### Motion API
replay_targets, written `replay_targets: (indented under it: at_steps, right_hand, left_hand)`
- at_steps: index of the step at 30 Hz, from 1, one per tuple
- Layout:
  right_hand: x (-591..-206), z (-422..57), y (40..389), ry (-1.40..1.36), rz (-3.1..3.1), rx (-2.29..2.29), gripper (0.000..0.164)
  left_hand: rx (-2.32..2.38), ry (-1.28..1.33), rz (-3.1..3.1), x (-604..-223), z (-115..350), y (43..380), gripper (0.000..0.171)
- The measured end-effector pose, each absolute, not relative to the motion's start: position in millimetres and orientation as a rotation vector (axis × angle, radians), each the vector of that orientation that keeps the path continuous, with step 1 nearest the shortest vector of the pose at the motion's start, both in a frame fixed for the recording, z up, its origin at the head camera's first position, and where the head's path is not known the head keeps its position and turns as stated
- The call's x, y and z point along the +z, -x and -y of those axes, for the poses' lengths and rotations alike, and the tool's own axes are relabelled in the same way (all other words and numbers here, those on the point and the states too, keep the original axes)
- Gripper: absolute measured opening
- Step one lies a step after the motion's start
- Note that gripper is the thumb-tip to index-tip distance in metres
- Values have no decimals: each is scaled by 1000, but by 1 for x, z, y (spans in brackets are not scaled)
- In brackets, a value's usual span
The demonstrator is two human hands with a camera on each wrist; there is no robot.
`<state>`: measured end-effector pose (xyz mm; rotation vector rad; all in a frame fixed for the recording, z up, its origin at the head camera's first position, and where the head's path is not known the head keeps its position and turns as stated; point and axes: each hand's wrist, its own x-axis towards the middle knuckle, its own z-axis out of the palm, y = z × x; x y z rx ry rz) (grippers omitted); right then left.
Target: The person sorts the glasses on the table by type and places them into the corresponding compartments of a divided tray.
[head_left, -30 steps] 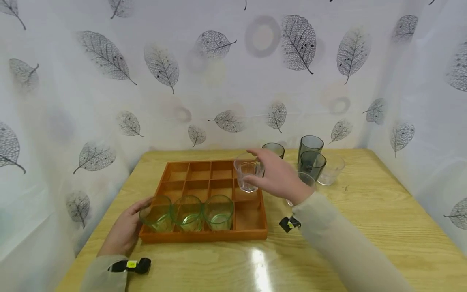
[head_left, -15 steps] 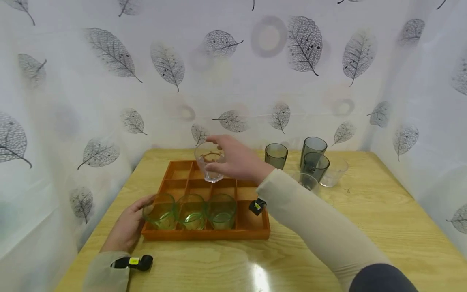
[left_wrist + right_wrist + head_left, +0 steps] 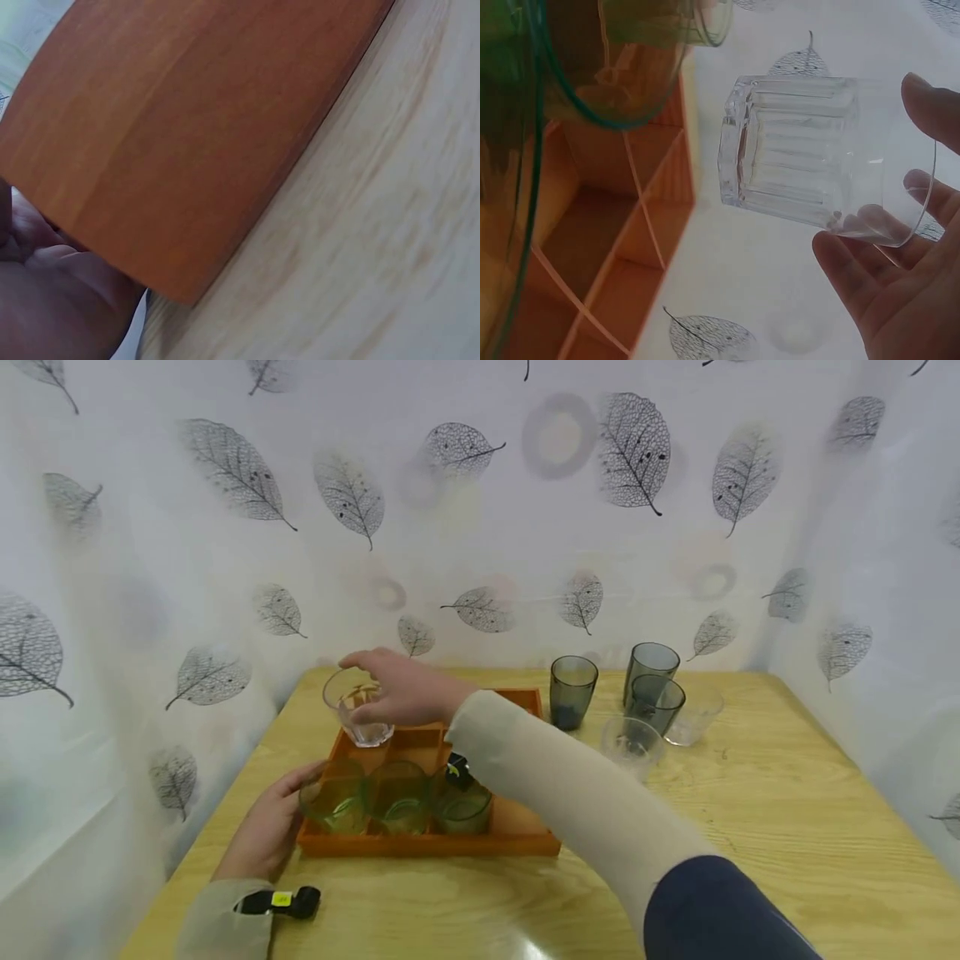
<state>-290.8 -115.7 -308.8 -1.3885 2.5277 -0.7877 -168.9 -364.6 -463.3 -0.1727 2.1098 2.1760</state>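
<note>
My right hand holds a clear faceted glass near its rim, over the back left corner of the orange wooden divided tray. The right wrist view shows the thumb and fingers about the rim of the clear glass, whose base points toward the tray's compartments. At the tray's left side rests my left hand, its fingers along the outer wall. In the left wrist view the palm lies by the tray's corner. Three green glasses stand in the front row of compartments.
To the right of the tray stand several grey glasses and two clear glasses. A leaf-patterned curtain encloses the back and sides of the wooden table. My right sleeve crosses over the tray's right part.
My right hand has carried the clear glass leftward across the tray, from its right side to the back left corner. The left hand has stayed at the tray's left side.
</note>
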Motion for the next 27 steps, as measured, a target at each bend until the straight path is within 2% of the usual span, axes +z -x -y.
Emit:
replay_targets:
  at_steps: [10, 20, 27]
  right_hand:
    - [-338, 130, 297, 1371, -2468, -770, 71]
    - [-360, 144, 301, 1348, -2396, -818, 76]
    - [-391, 151, 305, 1246, -2354, -792, 81]
  left_hand:
    - [2119, 159, -2134, -465, 357, 176, 64]
    - [2112, 196, -2136, -464, 362, 175, 65]
    - [2160, 214, -2121, -465, 363, 171, 62]
